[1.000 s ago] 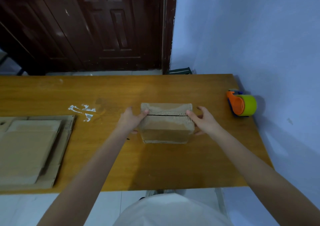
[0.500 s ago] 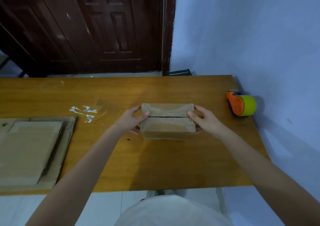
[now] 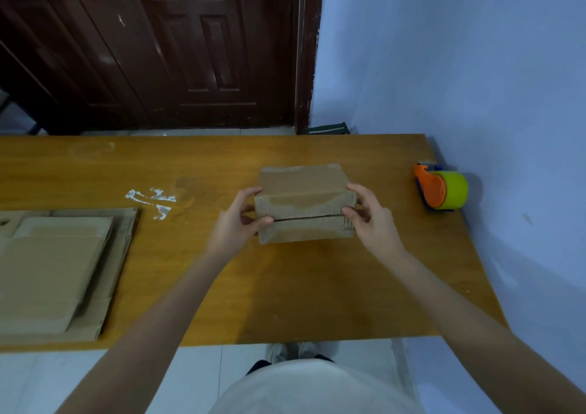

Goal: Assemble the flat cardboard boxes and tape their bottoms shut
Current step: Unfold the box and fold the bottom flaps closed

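Note:
A small brown cardboard box (image 3: 304,202) is held a little above the wooden table (image 3: 285,287), tipped so its folded flaps with the middle seam face me. My left hand (image 3: 236,222) grips its left end, thumb on the seam. My right hand (image 3: 369,220) grips its right end, fingers curled round the edge. An orange tape dispenser with a yellow-green roll (image 3: 442,190) stands to the right by the wall. A stack of flat cardboard boxes (image 3: 54,271) lies at the table's left.
A scrap of clear tape (image 3: 152,199) is stuck to the table left of the box. A blue wall runs along the table's right side. A dark wooden door stands beyond the far edge.
Both hands have tipped the box towards me and lifted it slightly, so the flap side with the seam now faces me instead of upward.

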{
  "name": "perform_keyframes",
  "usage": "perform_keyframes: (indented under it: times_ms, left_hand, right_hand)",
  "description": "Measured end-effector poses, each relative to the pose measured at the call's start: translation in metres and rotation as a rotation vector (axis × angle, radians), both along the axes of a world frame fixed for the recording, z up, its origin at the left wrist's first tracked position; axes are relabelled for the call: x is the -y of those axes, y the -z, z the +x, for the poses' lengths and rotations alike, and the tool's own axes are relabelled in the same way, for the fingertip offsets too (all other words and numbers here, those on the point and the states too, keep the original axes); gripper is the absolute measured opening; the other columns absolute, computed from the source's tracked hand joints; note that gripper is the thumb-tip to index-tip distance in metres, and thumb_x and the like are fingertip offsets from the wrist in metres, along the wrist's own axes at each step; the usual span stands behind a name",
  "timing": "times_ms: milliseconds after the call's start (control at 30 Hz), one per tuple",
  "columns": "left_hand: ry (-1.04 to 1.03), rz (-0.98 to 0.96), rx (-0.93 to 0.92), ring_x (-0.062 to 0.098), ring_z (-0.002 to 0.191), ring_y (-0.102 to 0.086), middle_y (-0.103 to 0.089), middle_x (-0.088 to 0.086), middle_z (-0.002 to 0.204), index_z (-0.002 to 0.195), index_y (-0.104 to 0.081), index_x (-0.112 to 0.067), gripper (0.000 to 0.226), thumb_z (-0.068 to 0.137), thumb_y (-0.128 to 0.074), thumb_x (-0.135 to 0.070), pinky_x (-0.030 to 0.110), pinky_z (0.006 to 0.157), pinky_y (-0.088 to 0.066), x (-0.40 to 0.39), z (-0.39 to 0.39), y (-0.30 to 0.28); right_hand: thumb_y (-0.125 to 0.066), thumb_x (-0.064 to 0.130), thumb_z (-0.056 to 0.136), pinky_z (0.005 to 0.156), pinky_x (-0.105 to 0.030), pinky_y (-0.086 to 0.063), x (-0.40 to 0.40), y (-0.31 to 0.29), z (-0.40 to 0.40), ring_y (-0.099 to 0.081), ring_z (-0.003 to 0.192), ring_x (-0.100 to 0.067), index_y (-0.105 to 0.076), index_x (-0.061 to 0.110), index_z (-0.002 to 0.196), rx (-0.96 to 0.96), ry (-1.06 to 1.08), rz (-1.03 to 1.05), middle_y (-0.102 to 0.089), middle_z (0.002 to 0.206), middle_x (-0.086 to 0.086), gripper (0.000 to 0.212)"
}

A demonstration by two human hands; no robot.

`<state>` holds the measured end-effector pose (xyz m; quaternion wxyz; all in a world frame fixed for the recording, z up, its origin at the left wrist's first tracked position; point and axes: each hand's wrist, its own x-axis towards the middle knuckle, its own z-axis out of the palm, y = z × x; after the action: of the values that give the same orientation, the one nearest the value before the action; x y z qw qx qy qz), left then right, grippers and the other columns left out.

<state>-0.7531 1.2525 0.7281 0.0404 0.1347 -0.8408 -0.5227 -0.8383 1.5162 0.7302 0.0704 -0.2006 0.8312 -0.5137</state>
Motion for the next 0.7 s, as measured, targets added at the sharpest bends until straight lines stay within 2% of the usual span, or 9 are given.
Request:
perform_keyframes:
  times_ms: [100,167,267,367,467,533,633,700]
  left_hand:
    - [-0.034,-0.105,-0.003,0.016,0.094,-0.065,-0.058,0.004,0.127,0.139,-0.04,-0.025,0.063,0.083,-0.07,-0.027,0.03,0.074,-0.057,-0.009,0.005,0.013]
    - [-0.018,-0.161,-0.003,0.021,0.1,-0.065,-0.055,0.006,0.132,0.142,-0.037,-0.024,0.064,0.086,-0.067,-0.027,0.035,0.077,-0.057,-0.018,0.011,0.025]
    - [0.018,-0.226,0.006,0.026,0.105,-0.065,-0.052,0.01,0.137,0.144,-0.034,-0.021,0.063,0.089,-0.064,-0.026,0.042,0.08,-0.056,-0.027,0.021,0.044]
    - [0.009,-0.269,0.034,0.03,0.107,-0.062,-0.047,0.013,0.141,0.145,-0.032,-0.017,0.062,0.091,-0.061,-0.025,0.046,0.081,-0.055,-0.031,0.031,0.062]
    - [-0.027,-0.362,0.12,0.04,0.095,-0.062,-0.046,0.019,0.136,0.144,-0.033,-0.011,0.057,0.094,-0.057,-0.022,0.048,0.069,-0.054,-0.038,0.042,0.078]
    - [-0.035,-0.407,0.137,0.042,0.076,-0.06,-0.046,0.022,0.126,0.144,-0.031,-0.013,0.055,0.095,-0.055,-0.019,0.043,0.054,-0.049,-0.046,0.047,0.085]
    - [-0.027,-0.396,0.062,0.037,0.054,-0.055,-0.049,0.025,0.113,0.136,-0.023,-0.03,0.06,0.092,-0.06,-0.014,0.037,0.039,-0.046,-0.052,0.051,0.093]
    - [-0.058,-0.337,0.043,0.036,0.063,-0.058,-0.046,0.022,0.115,0.135,-0.022,-0.033,0.059,0.092,-0.059,-0.016,0.043,0.046,-0.052,-0.051,0.052,0.095]
  right_hand:
    - [-0.055,0.009,0.094,0.081,-0.027,-0.056,0.006,0.018,0.009,-0.062,0.095,-0.008,-0.046,0.02,0.132,-0.022,0.08,0.047,-0.057,0.11,0.007,0.041]
    - [-0.055,0.008,0.094,0.078,-0.026,-0.056,0.004,0.035,0.018,-0.063,0.089,-0.008,-0.047,0.018,0.132,-0.021,0.127,0.075,-0.059,0.103,0.005,0.041]
    - [-0.055,0.004,0.093,0.076,-0.018,-0.052,-0.002,0.054,0.032,-0.062,0.085,-0.001,-0.047,0.015,0.132,-0.021,0.153,0.089,-0.061,0.098,0.004,0.041]
    - [-0.058,0.006,0.092,0.073,-0.025,-0.051,-0.002,0.066,0.044,-0.059,0.081,-0.009,-0.051,0.01,0.127,-0.054,0.164,0.137,-0.059,0.093,0.0,0.036]
    - [-0.06,0.008,0.091,0.087,-0.033,-0.052,0.0,0.079,0.059,-0.058,0.095,-0.014,-0.053,0.009,0.12,0.003,0.151,0.148,-0.057,0.103,0.001,0.03]
    - [-0.059,0.008,0.091,0.094,-0.03,-0.05,0.001,0.086,0.068,-0.054,0.107,-0.013,-0.05,0.011,0.12,0.037,0.146,0.13,-0.054,0.115,0.001,0.03]
    - [-0.058,0.011,0.092,0.082,-0.013,-0.05,-0.003,0.089,0.069,-0.055,0.108,-0.015,-0.045,0.019,0.123,0.063,0.128,0.111,-0.054,0.122,-0.007,0.034]
    - [-0.054,0.017,0.095,0.074,-0.018,-0.053,-0.004,0.085,0.068,-0.059,0.098,-0.018,-0.041,0.03,0.118,0.091,0.126,0.062,-0.055,0.113,-0.005,0.029]
